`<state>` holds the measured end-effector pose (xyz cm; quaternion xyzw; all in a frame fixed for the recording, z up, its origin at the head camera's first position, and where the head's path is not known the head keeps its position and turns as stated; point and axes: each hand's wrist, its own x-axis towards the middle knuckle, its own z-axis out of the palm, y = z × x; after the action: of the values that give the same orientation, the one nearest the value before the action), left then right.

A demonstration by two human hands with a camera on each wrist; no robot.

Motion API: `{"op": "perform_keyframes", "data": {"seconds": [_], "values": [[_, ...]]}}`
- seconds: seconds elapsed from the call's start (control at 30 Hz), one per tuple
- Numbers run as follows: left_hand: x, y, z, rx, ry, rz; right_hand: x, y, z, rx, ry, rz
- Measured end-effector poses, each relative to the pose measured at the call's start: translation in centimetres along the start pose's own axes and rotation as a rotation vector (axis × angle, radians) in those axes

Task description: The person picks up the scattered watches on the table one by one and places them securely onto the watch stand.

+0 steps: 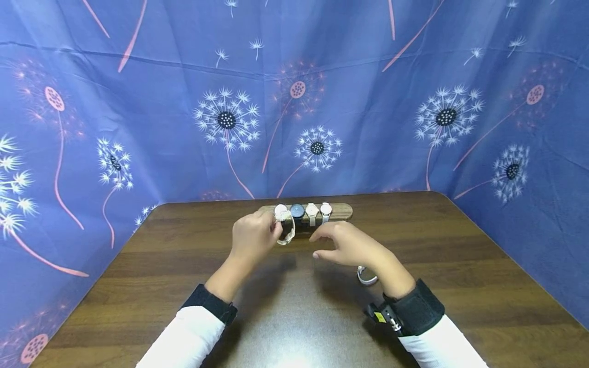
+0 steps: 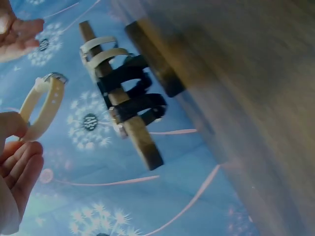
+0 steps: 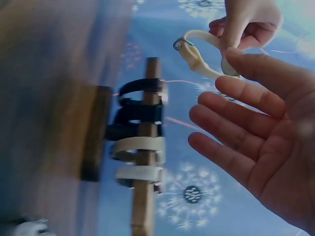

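My left hand [image 1: 252,235] pinches a watch with a cream strap [image 1: 292,236] between thumb and fingers. The strap is a closed loop with holes along it, hanging clear of the table in the left wrist view [image 2: 55,105]. To the right my right hand [image 1: 347,243] is held in the air, its fingers extended and holding nothing. In the right wrist view its palm [image 3: 275,147] faces the camera, fingertips overlapping the held watch. Just beyond both hands stands a wooden watch stand [image 1: 342,210] carrying several watches, among them a blue-dialed watch [image 1: 297,210] and a cream one [image 1: 312,210].
A silver-looking watch [image 1: 366,277] lies on the brown wooden table [image 1: 175,266], beside the right forearm. Behind the table's far edge hangs a blue dandelion-print cloth [image 1: 368,102]. The stand has a dark wooden base [image 3: 96,132] below its bar.
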<state>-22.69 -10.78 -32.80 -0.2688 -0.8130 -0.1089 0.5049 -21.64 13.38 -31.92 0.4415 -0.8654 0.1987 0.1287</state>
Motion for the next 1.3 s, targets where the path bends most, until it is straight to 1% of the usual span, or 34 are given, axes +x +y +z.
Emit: {"op": "perform_keyframes", "data": {"seconds": [0.07, 0.13, 0.27, 0.37, 0.43, 0.53, 0.67, 0.83, 1.0, 1.07, 1.13, 1.2, 1.3], "values": [[0.2, 0.4, -0.3, 0.004, 0.075, 0.018, 0.3, -0.4, -0.4, -0.025, 0.073, -0.021], [0.4, 0.8, -0.6, 0.008, 0.131, 0.019, 0.8, -0.8, -0.7, -0.051, 0.166, -0.034], [0.9, 1.6, -1.1, 0.020, 0.212, 0.004, 1.7, -1.9, -1.1, -0.047, 0.361, -0.026], [1.3, 2.2, -1.5, 0.028, 0.264, 0.006, 2.3, -2.7, -1.1, -0.004, 0.469, 0.005], [1.5, 2.6, -1.7, 0.035, 0.295, 0.018, 2.6, -3.2, -1.0, 0.026, 0.512, 0.022], [1.6, 3.2, -2.1, 0.037, 0.319, 0.039, 2.7, -3.7, -0.7, 0.055, 0.561, 0.031], [1.6, 3.8, -2.2, 0.031, 0.328, 0.056, 2.7, -3.9, -0.3, 0.048, 0.619, 0.035], [1.4, 4.4, -1.7, 0.027, 0.332, 0.073, 2.6, -3.8, 0.1, 0.029, 0.679, 0.043], [1.2, 4.9, -1.4, 0.019, 0.303, 0.065, 2.6, -3.7, 0.3, -0.001, 0.715, 0.066], [1.2, 5.0, -1.5, -0.008, 0.261, 0.039, 2.6, -3.5, 0.4, -0.008, 0.726, 0.084], [1.2, 5.0, -1.5, -0.072, 0.197, -0.001, 2.7, -3.2, 0.4, 0.006, 0.729, 0.106], [1.2, 4.8, -1.5, -0.191, 0.108, -0.067, 2.7, -2.8, 0.4, 0.043, 0.725, 0.128], [1.4, 4.2, -1.5, -0.470, -0.025, -0.201, 2.8, -2.2, 0.5, 0.131, 0.703, 0.169]]}}
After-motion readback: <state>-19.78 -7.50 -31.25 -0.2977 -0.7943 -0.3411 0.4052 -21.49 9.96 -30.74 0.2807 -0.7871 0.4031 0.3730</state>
